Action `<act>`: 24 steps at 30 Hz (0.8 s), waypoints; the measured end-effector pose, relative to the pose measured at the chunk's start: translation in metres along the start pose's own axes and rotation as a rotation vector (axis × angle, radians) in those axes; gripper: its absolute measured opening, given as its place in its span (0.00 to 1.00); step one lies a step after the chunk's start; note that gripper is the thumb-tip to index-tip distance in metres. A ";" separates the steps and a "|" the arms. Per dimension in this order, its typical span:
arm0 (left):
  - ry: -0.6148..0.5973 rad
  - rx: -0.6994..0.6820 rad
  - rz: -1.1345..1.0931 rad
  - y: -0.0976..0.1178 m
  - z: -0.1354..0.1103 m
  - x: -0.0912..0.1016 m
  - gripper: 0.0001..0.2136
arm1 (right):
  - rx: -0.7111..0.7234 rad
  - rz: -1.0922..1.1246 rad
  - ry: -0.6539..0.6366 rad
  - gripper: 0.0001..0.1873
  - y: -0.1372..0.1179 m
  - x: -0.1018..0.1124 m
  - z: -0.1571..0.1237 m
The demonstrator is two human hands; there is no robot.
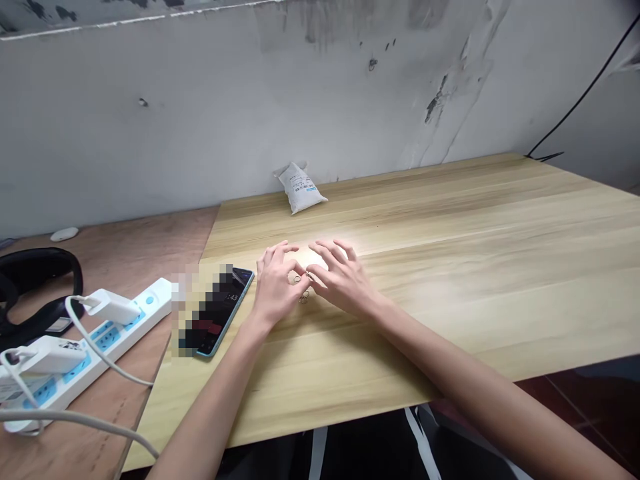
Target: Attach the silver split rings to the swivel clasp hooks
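Above the wooden tabletop [450, 287], my left hand [277, 283] and my right hand [345, 277] meet at the fingertips. Thumb and index finger of each are pinched together on a small metal ring [309, 275]; the remaining fingers are raised and loosely curled. Another thin ring [297, 279] shows by my left thumb and index finger. Just below the fingertips is a little group of metal rings [303, 298]; whether they hang from the held ring or lie on the wood, I cannot tell. The fingers partly hide the ring they grip.
A phone [227, 313], partly blurred out, lies left of my left hand. Farther left are a white power strip [157, 297] with chargers and cables, and a black headset-like band [75, 273]. A white labelled packet [301, 189] rests at the back near the grey wall [200, 120].
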State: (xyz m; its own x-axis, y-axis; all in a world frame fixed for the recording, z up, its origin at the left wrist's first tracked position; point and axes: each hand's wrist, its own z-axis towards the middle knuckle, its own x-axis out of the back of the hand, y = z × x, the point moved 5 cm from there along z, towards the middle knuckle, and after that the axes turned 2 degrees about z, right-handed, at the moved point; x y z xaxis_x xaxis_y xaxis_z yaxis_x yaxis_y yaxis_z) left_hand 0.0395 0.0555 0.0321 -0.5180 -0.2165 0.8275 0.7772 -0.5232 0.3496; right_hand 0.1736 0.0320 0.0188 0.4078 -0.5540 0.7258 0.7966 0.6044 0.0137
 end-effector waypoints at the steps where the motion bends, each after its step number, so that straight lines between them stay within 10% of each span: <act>1: -0.005 0.004 -0.005 0.000 0.000 0.000 0.06 | 0.009 -0.046 0.006 0.07 -0.002 0.000 0.001; 14: -0.015 -0.185 0.087 0.008 -0.001 -0.001 0.06 | -0.119 -0.022 -0.220 0.15 0.014 -0.010 -0.001; 24: 0.021 -0.170 0.078 0.012 0.000 0.005 0.07 | -0.096 -0.153 -0.097 0.11 -0.007 -0.009 0.000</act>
State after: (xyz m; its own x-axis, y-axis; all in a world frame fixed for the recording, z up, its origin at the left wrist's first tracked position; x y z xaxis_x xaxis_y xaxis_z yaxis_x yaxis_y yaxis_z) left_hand 0.0464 0.0476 0.0403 -0.4671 -0.2787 0.8391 0.7448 -0.6355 0.2036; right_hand 0.1642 0.0327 0.0127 0.2376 -0.5745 0.7833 0.8867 0.4575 0.0665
